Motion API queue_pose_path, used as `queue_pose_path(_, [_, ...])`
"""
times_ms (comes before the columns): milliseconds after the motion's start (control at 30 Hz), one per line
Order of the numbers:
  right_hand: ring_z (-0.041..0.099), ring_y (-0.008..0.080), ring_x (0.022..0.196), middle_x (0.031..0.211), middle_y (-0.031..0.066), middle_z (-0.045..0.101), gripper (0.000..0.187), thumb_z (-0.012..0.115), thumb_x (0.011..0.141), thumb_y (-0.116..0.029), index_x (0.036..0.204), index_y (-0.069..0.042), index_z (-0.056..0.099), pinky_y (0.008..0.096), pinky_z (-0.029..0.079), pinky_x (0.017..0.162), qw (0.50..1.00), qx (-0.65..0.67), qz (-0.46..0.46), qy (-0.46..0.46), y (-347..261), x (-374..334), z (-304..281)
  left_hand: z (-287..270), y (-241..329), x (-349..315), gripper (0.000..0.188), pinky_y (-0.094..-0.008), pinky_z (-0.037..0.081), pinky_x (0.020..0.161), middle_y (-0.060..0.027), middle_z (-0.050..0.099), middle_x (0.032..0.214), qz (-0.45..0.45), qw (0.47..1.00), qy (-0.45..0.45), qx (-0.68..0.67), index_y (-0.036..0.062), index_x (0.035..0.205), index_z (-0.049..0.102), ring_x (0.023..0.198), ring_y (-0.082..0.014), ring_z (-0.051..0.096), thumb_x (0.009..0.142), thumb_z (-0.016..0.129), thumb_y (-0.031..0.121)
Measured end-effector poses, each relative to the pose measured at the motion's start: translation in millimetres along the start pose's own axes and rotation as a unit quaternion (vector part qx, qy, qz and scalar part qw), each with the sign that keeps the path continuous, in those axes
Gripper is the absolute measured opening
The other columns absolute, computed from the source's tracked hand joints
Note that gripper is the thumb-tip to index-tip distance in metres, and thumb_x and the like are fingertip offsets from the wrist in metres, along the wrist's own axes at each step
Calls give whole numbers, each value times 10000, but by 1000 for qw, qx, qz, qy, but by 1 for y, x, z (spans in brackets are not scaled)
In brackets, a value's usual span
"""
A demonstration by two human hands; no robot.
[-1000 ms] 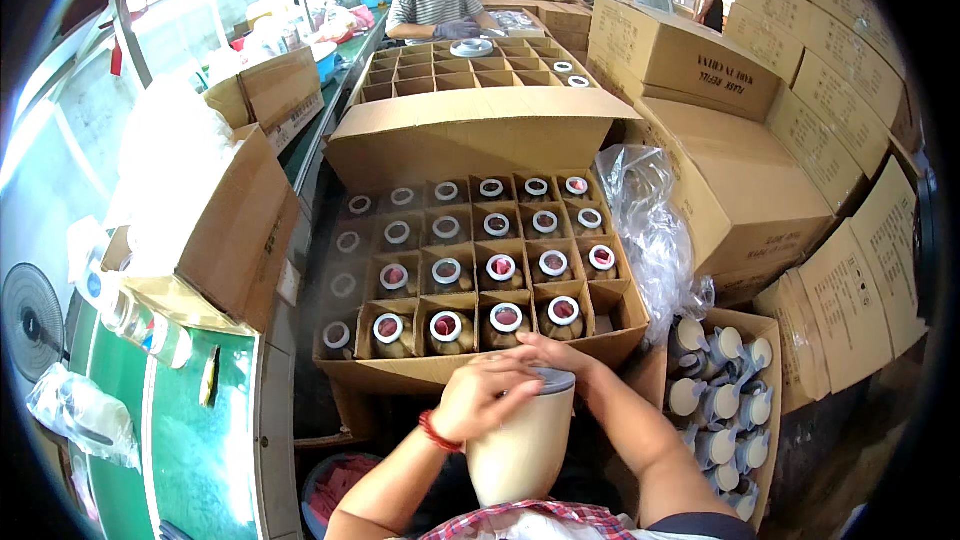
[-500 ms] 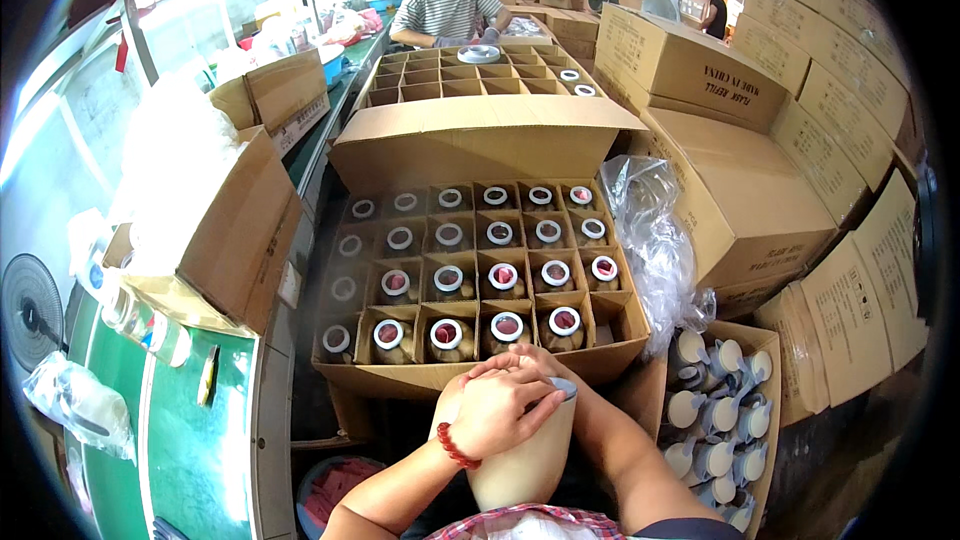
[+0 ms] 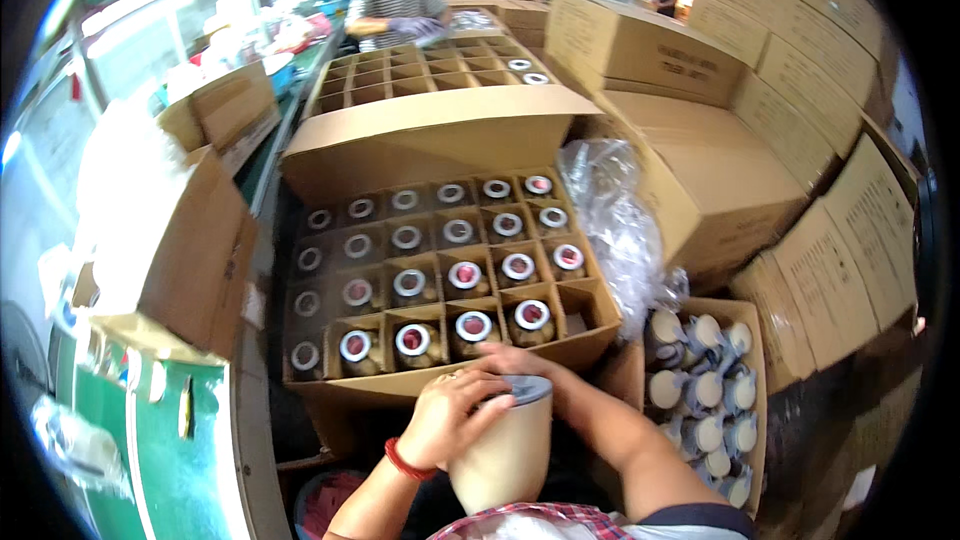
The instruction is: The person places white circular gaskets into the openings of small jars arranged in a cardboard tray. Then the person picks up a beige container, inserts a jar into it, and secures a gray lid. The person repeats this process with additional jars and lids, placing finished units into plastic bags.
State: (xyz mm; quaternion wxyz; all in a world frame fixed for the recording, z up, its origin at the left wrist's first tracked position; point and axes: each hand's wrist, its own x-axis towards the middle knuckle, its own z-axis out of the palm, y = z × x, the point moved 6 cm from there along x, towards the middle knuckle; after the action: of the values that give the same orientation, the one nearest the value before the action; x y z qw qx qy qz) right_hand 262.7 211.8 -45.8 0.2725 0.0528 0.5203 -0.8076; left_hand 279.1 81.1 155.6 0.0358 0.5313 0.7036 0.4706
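A tapered cream flask body (image 3: pixel 503 452) with a grey top stands upright, close to my front. My left hand (image 3: pixel 447 422), a red bead bracelet at its wrist, curls its fingers over the left side of the top. From the far right side my right hand (image 3: pixel 520 362) grips the rim; its fingers are partly hidden behind the left hand. Just beyond is an open carton (image 3: pixel 440 145) divided by cardboard. Most compartments hold upright dark glass liners (image 3: pixel 412 340) with pale ring mouths, some showing pink or red inside. The compartment at the near right corner holds no liner.
At the right, a carton (image 3: pixel 757 325) holds several blue-grey parts with cream round tops. Clear plastic wrap (image 3: pixel 612 202) hangs beside the liner carton. Stacked cartons (image 3: pixel 790 70) line the right. A green bench (image 3: pixel 205 460) with a cutter (image 3: pixel 186 408) is at left. A gloved co-worker (image 3: pixel 395 10) stands far off.
My hands have drawn slightly apart, exposing more of the flask body's grey top. The view has swung right, so the surroundings appear further left. The co-worker's gloved hands have shifted.
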Motion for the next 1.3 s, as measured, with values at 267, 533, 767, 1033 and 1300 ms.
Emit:
queue_pose_path(267, [495, 272, 1262, 1374, 162, 508, 616, 354, 1009, -460, 1349, 37, 483, 369, 333, 1103, 991, -45, -80, -95, -51, -51, 66, -12, -52, -36, 173, -490, 374, 1047, -97, 728, 948, -50, 952, -52, -296, 35, 907, 745, 975, -275, 665, 880, 659, 183])
queue_pose_path(533, [446, 271, 1308, 1394, 187, 485, 624, 253, 1043, -427, 1364, 71, 447, 371, 308, 1118, 962, -262, -67, 23, -64, -93, 55, -3, -107, -80, 262, -522, 356, 1045, -146, 697, 967, -115, 833, 13, -541, 22, 949, 713, 1138, -338, 554, 950, 590, 254])
queue_pose_path(767, [470, 272, 1286, 1367, 207, 504, 719, 379, 968, -514, 1354, 91, 430, 395, 313, 1120, 976, 136, -53, -162, 11, 13, 23, 0, 35, 5, 165, -423, 446, 932, -124, 658, 1033, -85, 989, -31, 121, 73, 905, 713, 1084, -352, 598, 822, 700, 216])
queue_pose_path(1033, [459, 251, 1303, 1418, 164, 477, 597, 279, 1041, -408, 1314, 71, 510, 365, 313, 1113, 925, -347, -154, 27, -56, -103, 54, 15, -100, -76, 262, -504, 286, 1059, -119, 558, 1043, -55, 735, 18, -676, 51, 894, 725, 1251, -370, 393, 926, 596, 277])
queue_pose_path(1300, [504, 261, 1258, 1371, 200, 509, 670, 269, 1015, -468, 1357, 78, 450, 368, 318, 1123, 986, 151, 44, -58, -8, -24, 30, -14, -24, -22, 146, -376, 444, 912, -87, 667, 952, -89, 982, 13, -167, 40, 920, 704, 956, -257, 622, 886, 636, 165])
